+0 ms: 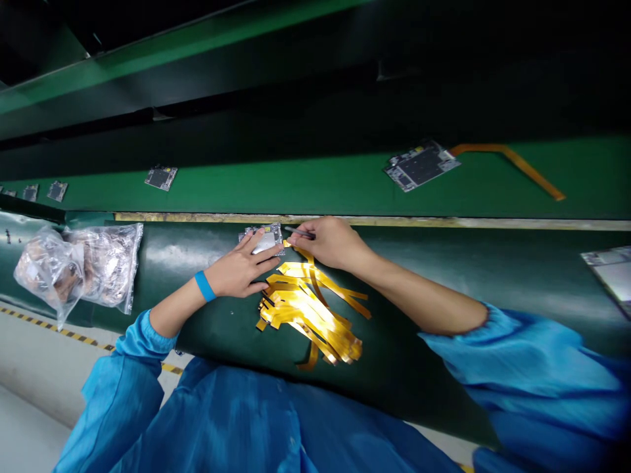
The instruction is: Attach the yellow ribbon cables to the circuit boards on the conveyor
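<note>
A small circuit board [269, 235] lies on the dark green bench near its far edge. My left hand [241, 268] rests on it, fingers stretched flat and pressing it down. My right hand [331, 242] is closed in a pinch on thin tweezers [300, 232], whose tips point at the board's right edge. One yellow flex ribbon [306, 256] runs from that edge under my right hand. A heap of several yellow flex ribbons [308, 314] lies just below both hands. A blue band sits on my left wrist.
A green conveyor belt [315, 184] runs behind the bench, carrying a circuit board with an orange ribbon [421, 165] and smaller boards [160, 177] further left. Clear plastic bags of parts [81, 266] lie at the left. A tray corner [611, 269] shows at the right edge.
</note>
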The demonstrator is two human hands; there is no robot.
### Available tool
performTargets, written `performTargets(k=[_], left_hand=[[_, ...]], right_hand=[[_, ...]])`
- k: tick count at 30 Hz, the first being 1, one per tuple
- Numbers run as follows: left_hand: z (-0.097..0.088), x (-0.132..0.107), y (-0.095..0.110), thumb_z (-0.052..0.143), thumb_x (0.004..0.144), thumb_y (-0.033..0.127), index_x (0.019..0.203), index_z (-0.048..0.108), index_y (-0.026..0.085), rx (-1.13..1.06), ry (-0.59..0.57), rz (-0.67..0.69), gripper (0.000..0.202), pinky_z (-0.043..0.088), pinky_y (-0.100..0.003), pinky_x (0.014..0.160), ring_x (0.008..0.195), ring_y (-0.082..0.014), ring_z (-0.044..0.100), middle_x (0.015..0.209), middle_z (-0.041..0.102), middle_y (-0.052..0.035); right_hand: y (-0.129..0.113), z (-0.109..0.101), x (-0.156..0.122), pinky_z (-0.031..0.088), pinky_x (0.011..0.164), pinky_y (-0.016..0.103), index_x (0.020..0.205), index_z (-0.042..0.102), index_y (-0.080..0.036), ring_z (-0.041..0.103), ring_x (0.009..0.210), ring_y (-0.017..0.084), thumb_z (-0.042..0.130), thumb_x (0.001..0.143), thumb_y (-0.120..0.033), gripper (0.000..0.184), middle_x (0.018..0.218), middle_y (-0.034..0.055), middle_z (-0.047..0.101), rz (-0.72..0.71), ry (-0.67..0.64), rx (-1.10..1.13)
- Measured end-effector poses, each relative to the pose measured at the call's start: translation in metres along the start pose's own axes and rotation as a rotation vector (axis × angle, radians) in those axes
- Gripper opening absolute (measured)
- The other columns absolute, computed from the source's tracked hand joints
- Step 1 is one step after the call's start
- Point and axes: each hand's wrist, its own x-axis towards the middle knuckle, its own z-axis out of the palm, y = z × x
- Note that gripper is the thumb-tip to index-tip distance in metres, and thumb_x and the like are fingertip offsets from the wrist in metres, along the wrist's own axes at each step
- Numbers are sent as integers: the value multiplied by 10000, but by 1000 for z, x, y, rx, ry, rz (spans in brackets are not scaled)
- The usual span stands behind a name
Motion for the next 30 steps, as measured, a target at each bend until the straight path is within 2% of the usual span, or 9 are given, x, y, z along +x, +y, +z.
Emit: performTargets(k=[6, 9, 12, 15, 19, 24, 30], left_hand=[[-7, 2, 6, 634, 1057, 439, 1663, 540, 205, 48, -54, -28, 656, 221, -775, 1370, 1728, -512, 152, 1833, 352, -96], [-8, 3, 9, 654, 1047, 457, 1663, 540, 186, 82, -74, -40, 683, 215, -786, 1364, 1715, -537, 172, 1833, 349, -106], [-4, 4, 10, 659, 1043, 479, 1663, 544, 203, 92, -52, -38, 688, 214, -776, 1367, 1717, -530, 178, 1836, 345, -101], [-1, 5, 9, 668, 1036, 487, 1655, 555, 215, 102, -33, -34, 686, 212, -767, 1369, 1714, -533, 185, 1831, 362, -93], [-1, 5, 8, 670, 1034, 492, 1651, 557, 236, 113, -24, -28, 678, 223, -756, 1367, 1714, -525, 194, 1831, 366, -85], [-3, 5, 9, 663, 1036, 488, 1652, 553, 217, 128, -43, -25, 682, 245, -765, 1354, 1701, -543, 217, 1826, 375, -96], [-4, 5, 11, 659, 1036, 483, 1655, 550, 243, 126, -37, -24, 673, 228, -763, 1358, 1714, -524, 195, 1841, 345, -86]], right_hand=[[-8, -1, -2, 440, 656, 300, 960, 871, -241, 720, 758, 217, 685, 927, -346, 216, 861, 49, 836, 15, 8, -55], [-13, -4, -7, 424, 659, 316, 987, 880, -261, 739, 814, 247, 669, 959, -401, 255, 903, 62, 845, 20, 25, -136], [-14, -8, -13, 405, 666, 341, 1019, 880, -261, 747, 858, 283, 549, 1056, -528, 427, 934, 98, 843, -9, 61, -257], [-11, -10, -17, 409, 679, 346, 1056, 874, -250, 750, 892, 276, 384, 1130, -533, 570, 1058, 114, 839, -84, 114, -305], [-5, -6, -15, 431, 708, 348, 1115, 854, -256, 759, 940, 267, 446, 1111, -455, 453, 1166, 90, 838, -184, 148, -267], [-5, 1, -10, 420, 688, 336, 1079, 815, -270, 758, 886, 266, 592, 1041, -413, 268, 1000, 56, 851, -169, 89, -239], [-6, -3, -8, 406, 688, 341, 1028, 795, -286, 755, 906, 278, 607, 1046, -400, 220, 985, 60, 844, -182, 40, -297]])
